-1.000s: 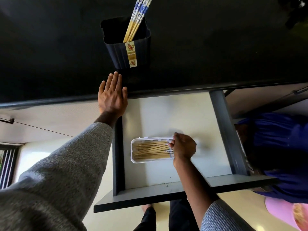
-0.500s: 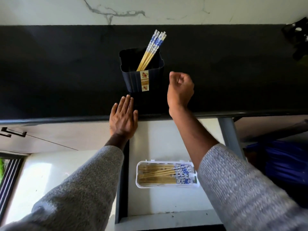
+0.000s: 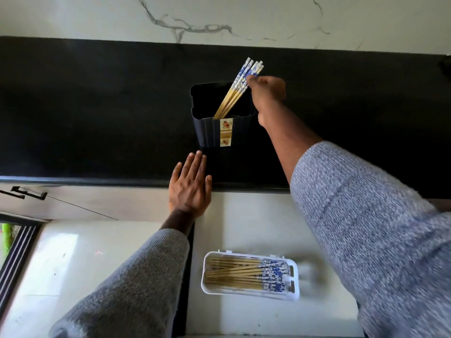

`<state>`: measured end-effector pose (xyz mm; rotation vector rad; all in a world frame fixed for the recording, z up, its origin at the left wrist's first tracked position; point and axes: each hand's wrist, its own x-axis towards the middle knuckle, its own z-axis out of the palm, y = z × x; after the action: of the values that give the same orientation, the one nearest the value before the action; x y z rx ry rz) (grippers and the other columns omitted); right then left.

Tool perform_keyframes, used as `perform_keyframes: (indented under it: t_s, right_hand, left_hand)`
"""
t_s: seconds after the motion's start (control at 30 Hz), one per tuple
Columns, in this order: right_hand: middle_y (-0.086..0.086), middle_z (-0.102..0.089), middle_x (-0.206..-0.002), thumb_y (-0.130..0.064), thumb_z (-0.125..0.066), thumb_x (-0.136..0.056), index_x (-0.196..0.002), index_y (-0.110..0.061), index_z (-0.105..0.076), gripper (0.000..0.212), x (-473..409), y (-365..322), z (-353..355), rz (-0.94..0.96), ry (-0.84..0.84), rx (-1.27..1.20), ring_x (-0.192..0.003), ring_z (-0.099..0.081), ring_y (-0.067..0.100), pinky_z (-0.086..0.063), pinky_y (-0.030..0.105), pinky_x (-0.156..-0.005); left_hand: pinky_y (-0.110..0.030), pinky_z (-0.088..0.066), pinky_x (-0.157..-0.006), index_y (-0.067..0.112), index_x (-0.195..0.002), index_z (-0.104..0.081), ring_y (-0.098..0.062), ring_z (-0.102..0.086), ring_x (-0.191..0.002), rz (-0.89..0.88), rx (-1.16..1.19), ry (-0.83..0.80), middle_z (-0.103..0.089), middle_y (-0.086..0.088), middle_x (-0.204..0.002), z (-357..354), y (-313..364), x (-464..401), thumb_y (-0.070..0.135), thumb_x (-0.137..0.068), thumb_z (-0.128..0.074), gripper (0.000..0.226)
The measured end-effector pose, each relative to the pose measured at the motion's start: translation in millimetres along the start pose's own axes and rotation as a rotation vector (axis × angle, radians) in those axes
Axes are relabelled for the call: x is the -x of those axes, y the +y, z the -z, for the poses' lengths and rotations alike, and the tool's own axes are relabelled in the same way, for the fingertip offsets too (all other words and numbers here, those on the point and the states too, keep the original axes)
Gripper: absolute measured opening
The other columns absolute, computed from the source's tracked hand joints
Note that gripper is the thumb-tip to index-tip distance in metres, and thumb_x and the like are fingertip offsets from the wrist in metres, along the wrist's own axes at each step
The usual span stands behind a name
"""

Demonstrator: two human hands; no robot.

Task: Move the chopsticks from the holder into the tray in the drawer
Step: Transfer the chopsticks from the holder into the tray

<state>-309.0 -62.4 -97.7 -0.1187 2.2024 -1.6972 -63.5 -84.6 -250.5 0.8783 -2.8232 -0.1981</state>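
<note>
Up from mid-air comes the right hand (image 3: 267, 90), fingertips now pinched on the blue-patterned tops of the bamboo chopsticks (image 3: 238, 90) leaning in the holder (image 3: 220, 131), a ribbed dark square tub on the black counter (image 3: 97, 113). Just below the holder, the left hand (image 3: 190, 187) lies flat, fingers together, empty. Further below, the white rounded plastic tray (image 3: 250, 275) sits in the drawer (image 3: 244, 220), already stacked with chopsticks.

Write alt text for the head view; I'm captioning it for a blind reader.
A right hand pinches the patterned tops of chopsticks leaning in a dark holder on a black counter. The left hand lies flat on its edge. Below, a white tray in the open drawer holds more.
</note>
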Motion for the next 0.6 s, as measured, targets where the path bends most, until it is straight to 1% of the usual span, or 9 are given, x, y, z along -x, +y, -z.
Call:
perform_keyframes:
  t_s: [0.03,0.1,0.2,0.33,0.43,0.53,0.6]
  right_hand:
    - [-0.009,-0.061,-0.068,-0.026,-0.072,-0.091,-0.086,-0.016,-0.071,0.011,-2,-1,-1,-0.016,-0.007,-0.004,-0.062,-0.057,-0.001,-0.041,0.009,-0.043]
    - [-0.008,-0.061,-0.069,-0.025,-0.074,-0.089,-0.094,-0.011,-0.074,0.015,-4,-3,-5,-0.023,0.002,-0.003,-0.061,-0.056,-0.002,-0.040,0.009,-0.041]
    - [-0.004,-0.064,-0.073,-0.024,-0.074,-0.089,-0.090,-0.011,-0.072,0.014,-5,-4,-10,-0.004,0.036,0.010,-0.064,-0.058,0.001,-0.044,0.011,-0.046]
    - [-0.002,-0.067,-0.073,-0.023,-0.072,-0.091,-0.081,-0.012,-0.070,0.015,-3,-3,-13,0.048,0.074,0.027,-0.066,-0.062,0.005,-0.048,0.015,-0.050]
    - [-0.002,-0.070,-0.075,-0.024,-0.069,-0.092,-0.086,-0.011,-0.073,0.015,0,-7,-9,0.088,0.078,-0.020,-0.062,-0.060,0.002,-0.044,0.012,-0.047]
    - [-0.002,-0.073,-0.082,-0.023,-0.067,-0.094,-0.093,-0.011,-0.073,0.013,12,-21,-1,0.178,0.081,-0.105,-0.067,-0.066,0.002,-0.048,0.012,-0.053]
    - [-0.002,-0.075,-0.085,-0.019,-0.065,-0.095,-0.094,-0.011,-0.071,0.010,26,-30,5,0.308,0.087,-0.153,-0.073,-0.070,0.003,-0.054,0.013,-0.061]
  left_hand:
    - [-0.042,-0.015,-0.124,0.012,-0.158,-0.030,-0.021,-0.020,-0.154,0.000,0.000,0.002,-0.026,-0.006,-0.165,0,0,0,0.041,-0.104,-0.015,0.063]
    - [-0.043,-0.016,-0.124,0.012,-0.158,-0.030,-0.021,-0.020,-0.154,0.001,0.002,0.002,-0.026,-0.006,-0.165,-1,0,0,0.041,-0.104,-0.015,0.063]
    - [-0.043,-0.016,-0.125,0.012,-0.158,-0.031,-0.021,-0.020,-0.154,0.001,0.001,0.000,-0.026,-0.006,-0.165,-2,-1,0,0.041,-0.104,-0.015,0.063]
    - [-0.042,-0.013,-0.124,0.012,-0.158,-0.030,-0.020,-0.020,-0.154,0.008,-0.002,-0.006,-0.025,-0.005,-0.165,-3,-1,0,0.041,-0.104,-0.015,0.062]
    - [-0.041,-0.012,-0.125,0.013,-0.158,-0.028,-0.020,-0.018,-0.155,0.007,-0.007,-0.015,-0.023,-0.005,-0.166,-4,-2,0,0.042,-0.105,-0.014,0.063]
    - [-0.041,-0.011,-0.125,0.013,-0.158,-0.028,-0.020,-0.017,-0.155,0.004,-0.005,-0.022,-0.022,-0.004,-0.166,-3,-2,0,0.042,-0.105,-0.013,0.063]
    - [-0.041,-0.012,-0.125,0.013,-0.158,-0.028,-0.020,-0.017,-0.154,0.002,0.000,-0.025,-0.022,-0.005,-0.166,-1,-2,1,0.042,-0.104,-0.013,0.063]
